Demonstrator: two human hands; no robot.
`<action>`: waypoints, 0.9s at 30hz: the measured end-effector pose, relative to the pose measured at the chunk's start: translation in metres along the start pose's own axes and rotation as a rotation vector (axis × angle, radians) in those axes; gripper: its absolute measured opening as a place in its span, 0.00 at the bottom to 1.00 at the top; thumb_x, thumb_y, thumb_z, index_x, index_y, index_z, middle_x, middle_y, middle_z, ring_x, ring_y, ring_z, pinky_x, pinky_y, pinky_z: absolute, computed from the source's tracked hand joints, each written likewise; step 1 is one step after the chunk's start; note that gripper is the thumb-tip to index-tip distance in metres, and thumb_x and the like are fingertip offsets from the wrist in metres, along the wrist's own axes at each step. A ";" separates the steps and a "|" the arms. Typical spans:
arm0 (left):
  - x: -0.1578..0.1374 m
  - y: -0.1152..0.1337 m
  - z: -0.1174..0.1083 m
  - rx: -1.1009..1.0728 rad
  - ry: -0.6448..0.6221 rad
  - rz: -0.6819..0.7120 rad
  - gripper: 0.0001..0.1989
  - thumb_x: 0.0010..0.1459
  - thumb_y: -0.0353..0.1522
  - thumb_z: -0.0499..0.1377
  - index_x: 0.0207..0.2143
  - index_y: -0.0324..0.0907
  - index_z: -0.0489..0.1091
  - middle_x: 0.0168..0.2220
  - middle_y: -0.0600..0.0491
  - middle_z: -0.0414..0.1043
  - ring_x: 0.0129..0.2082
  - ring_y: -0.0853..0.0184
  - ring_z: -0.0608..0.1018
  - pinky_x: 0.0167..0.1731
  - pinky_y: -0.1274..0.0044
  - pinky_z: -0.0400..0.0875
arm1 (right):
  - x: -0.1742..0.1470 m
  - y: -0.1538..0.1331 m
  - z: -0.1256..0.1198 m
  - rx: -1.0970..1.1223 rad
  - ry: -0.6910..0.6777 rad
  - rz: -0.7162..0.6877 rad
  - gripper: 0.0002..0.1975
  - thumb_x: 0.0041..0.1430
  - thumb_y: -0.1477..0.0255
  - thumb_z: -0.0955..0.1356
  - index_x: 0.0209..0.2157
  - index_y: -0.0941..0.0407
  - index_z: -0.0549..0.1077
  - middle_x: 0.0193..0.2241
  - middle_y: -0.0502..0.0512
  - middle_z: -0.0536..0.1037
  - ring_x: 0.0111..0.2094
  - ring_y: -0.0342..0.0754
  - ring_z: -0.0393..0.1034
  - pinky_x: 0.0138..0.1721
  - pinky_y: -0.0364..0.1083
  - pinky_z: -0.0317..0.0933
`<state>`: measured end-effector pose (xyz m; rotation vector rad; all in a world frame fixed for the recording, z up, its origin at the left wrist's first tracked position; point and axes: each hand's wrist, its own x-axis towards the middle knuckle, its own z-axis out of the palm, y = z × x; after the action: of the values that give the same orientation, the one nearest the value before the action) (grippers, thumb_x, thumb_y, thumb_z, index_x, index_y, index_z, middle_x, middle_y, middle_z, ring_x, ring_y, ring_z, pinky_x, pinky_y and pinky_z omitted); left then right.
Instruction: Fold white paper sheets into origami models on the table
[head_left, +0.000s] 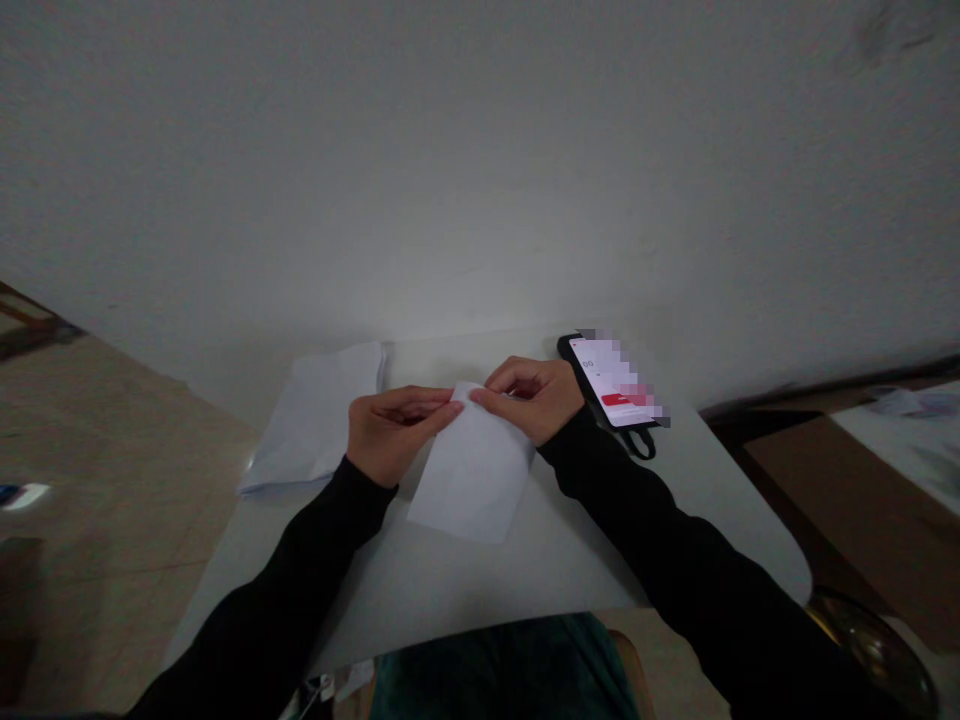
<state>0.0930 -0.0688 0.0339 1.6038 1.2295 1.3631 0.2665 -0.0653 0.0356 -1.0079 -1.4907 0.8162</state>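
A small white sheet of paper (476, 470) is held up between both hands, over the middle of the white table. My left hand (394, 425) pinches its upper left edge between thumb and fingers. At the top right, my right hand (532, 395) grips the same sheet, thumb in front and curled fingers behind. The sheet's lower edge hangs toward me, and its top looks narrower than its bottom. To the left of my left hand lies a stack of white paper (319, 415). Close beside my right hand is a phone (611, 385) with a lit screen.
The white table (457, 590) stands against a pale wall (480, 180). A black strap (640, 442) sticks out under the phone. On the right, beyond the table's edge, are a brown flat surface (855, 500) and a round shiny object (874, 640). Tiled floor (142, 480) shows at left.
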 end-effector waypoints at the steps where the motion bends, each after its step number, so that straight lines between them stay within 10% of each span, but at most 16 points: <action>1: 0.001 -0.002 0.000 -0.004 -0.008 -0.020 0.11 0.39 0.33 0.69 0.28 0.40 0.77 0.26 0.52 0.78 0.25 0.67 0.79 0.29 0.77 0.78 | 0.001 0.002 -0.001 -0.008 -0.010 0.033 0.11 0.43 0.65 0.72 0.19 0.58 0.71 0.20 0.51 0.74 0.19 0.39 0.65 0.19 0.39 0.58; 7: 0.001 -0.005 -0.002 -0.020 -0.126 -0.065 0.10 0.39 0.32 0.68 0.28 0.40 0.77 0.26 0.52 0.78 0.25 0.67 0.80 0.29 0.80 0.78 | 0.009 0.005 -0.016 -0.039 -0.283 0.121 0.17 0.40 0.67 0.73 0.34 0.58 0.74 0.23 0.51 0.76 0.24 0.43 0.70 0.25 0.41 0.63; 11: -0.002 -0.003 -0.002 -0.015 -0.213 -0.065 0.10 0.40 0.32 0.68 0.28 0.39 0.77 0.26 0.52 0.78 0.26 0.67 0.80 0.30 0.80 0.77 | 0.008 0.002 -0.018 -0.142 -0.485 0.126 0.15 0.48 0.61 0.69 0.27 0.61 0.77 0.22 0.54 0.78 0.24 0.44 0.71 0.24 0.42 0.62; 27: 0.002 -0.005 -0.001 -0.074 -0.258 -0.149 0.11 0.38 0.33 0.68 0.28 0.39 0.76 0.25 0.50 0.78 0.25 0.64 0.80 0.30 0.74 0.78 | 0.004 -0.002 -0.013 0.103 -0.371 0.313 0.06 0.38 0.71 0.74 0.22 0.58 0.77 0.19 0.52 0.78 0.20 0.43 0.72 0.19 0.40 0.63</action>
<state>0.0912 -0.0660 0.0303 1.5485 1.1065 1.0594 0.2790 -0.0630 0.0411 -1.0667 -1.5994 1.3489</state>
